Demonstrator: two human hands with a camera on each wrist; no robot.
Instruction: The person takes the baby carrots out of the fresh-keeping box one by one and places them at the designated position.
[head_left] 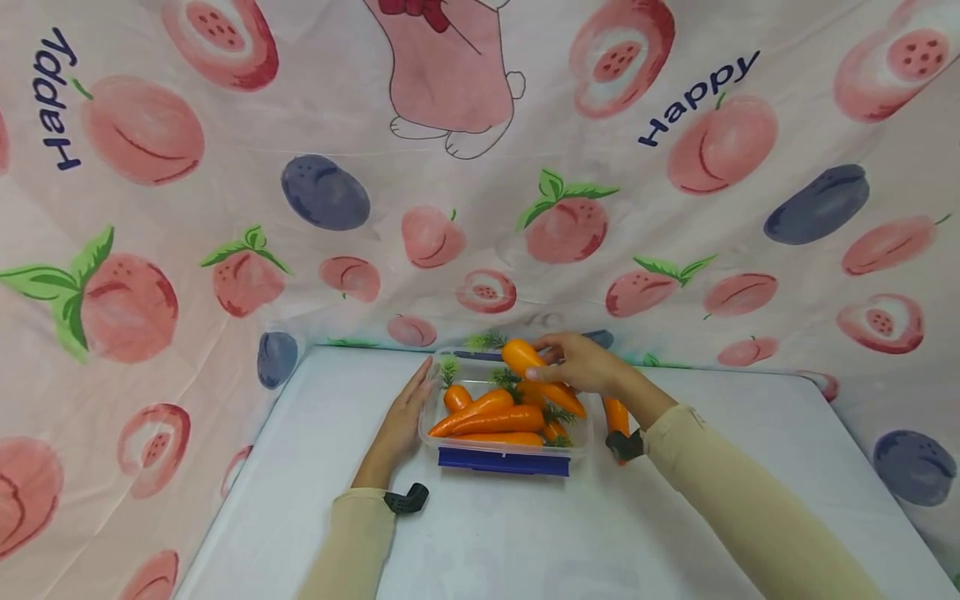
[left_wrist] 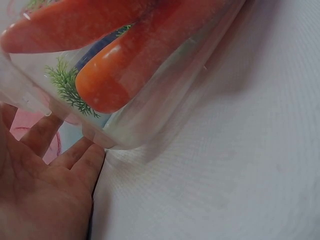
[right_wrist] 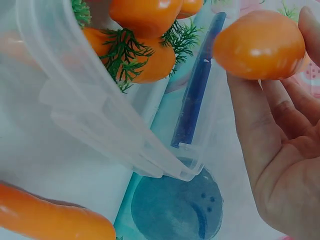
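Because carrots lie inside the box, outside it and in the hand all at once, the job reads as partway through; whether the box is being filled or emptied, these views alone can't settle.

Site: white worktop (head_left: 540, 542), patterned cloth (head_left: 465, 183) hanging behind. Clear plastic box (right_wrist: 95, 95) sits near the worktop's far edge, somewhat left of that edge's middle, top open. Blue clip (head_left: 504, 462) on its near wall, another blue clip (right_wrist: 197, 100) on the far wall; neither fastened over a lid, and no lid seen.

Count: carrots in the box (head_left: 491, 421), at least 5, overlapping, with green tops poking up among them. Exact number hidden by the pile.

Right hand (head_left: 581, 362): fingers and thumb closed around 1 more carrot (head_left: 522, 358), held above the box's far right corner. Not set down yet.

Left hand (head_left: 401, 417): empty, fingers long and extended along the box's left wall, touching it; seems to be steadying it.

Outlier: 1 loose carrot (right_wrist: 55, 215) on the worktop, to the right of the box and apart from it, partly covered by the right wrist in the head view.

Left unsettled, by my reading: the held carrot and that loose 1; lid closure, if any, not begun.
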